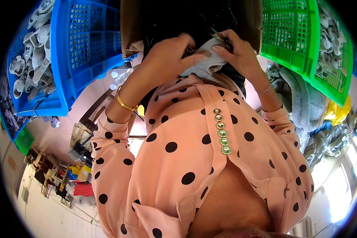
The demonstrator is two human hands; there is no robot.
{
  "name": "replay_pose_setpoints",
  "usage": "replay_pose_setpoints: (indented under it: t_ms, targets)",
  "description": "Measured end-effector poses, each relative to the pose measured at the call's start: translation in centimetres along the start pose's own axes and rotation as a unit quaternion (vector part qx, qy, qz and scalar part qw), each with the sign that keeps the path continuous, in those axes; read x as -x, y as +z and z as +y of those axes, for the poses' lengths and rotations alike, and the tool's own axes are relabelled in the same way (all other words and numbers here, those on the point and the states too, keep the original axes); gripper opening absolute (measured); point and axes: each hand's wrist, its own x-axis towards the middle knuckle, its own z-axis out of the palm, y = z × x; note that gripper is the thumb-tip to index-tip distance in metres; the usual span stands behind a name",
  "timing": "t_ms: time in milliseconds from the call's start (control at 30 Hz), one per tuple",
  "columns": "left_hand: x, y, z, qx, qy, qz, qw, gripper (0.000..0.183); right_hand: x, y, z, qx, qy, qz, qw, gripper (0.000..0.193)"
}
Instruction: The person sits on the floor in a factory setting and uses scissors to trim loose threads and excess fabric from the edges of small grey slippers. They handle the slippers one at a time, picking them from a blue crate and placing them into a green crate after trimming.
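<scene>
**Inspector:** You are holding a small pale grey piece (pixel 205 63) at upper centre of the frame, just above your chest. Your left hand (pixel 174 53) is lying over it, fingers stretched flat and pressing it down, so it is grasping the piece rather than clenching. Your right hand (pixel 236 51) is pinching a small dark tool (pixel 222 40) at the piece's upper edge; what kind of tool, I cannot tell.

**Operator:** Which step am I in?

**Inspector:** By my judgement you are trimming or picking at the edge. The next move is calling for a steady left hand and a small turn of the piece to bring up fresh edge.

**Operator:** And around it?

**Inspector:** A dark box (pixel 178 20) is sitting just behind your hands. A blue crate (pixel 87 47) is standing at upper left with grey-white parts (pixel 33 55) beside it; a green crate (pixel 301 35) at upper right is holding similar parts. Grey cloth (pixel 301 99) is lying below it.

**Operator:** Anything unclear?

**Inspector:** Your left palm is hiding most of the piece, and the tool tip is too small to read. The fisheye rim is cutting off both crates.
</scene>
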Motion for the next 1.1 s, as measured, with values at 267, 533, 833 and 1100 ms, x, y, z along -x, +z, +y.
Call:
replay_pose_setpoints:
  t_ms: [267, 533, 833, 1100]
  targets:
    - [-1.8, 4.9, -0.6, 0.603, -0.086, 0.033, 0.793, 0.032, 0.4, -1.2, -0.3, 0.201, -0.068, 0.022, 0.977, 0.042]
    - [-1.6, 5.7, 0.3, 0.6, -0.079, 0.084, 0.792, 0.034, -0.8, -5.1, -4.8, 0.355, -0.126, -0.097, 0.921, 0.044]
    - [-0.9, 5.5, -0.7, 0.486, -0.029, 0.143, 0.862, 0.03, -2.2, -4.3, -5.7, 0.458, -0.189, -0.151, 0.855, 0.04]
    - [2.0, 1.2, -2.0, -0.097, 0.132, 0.238, 0.957, 0.047, -1.5, -2.2, -2.6, 0.3, -0.083, 0.03, 0.95, 0.046]
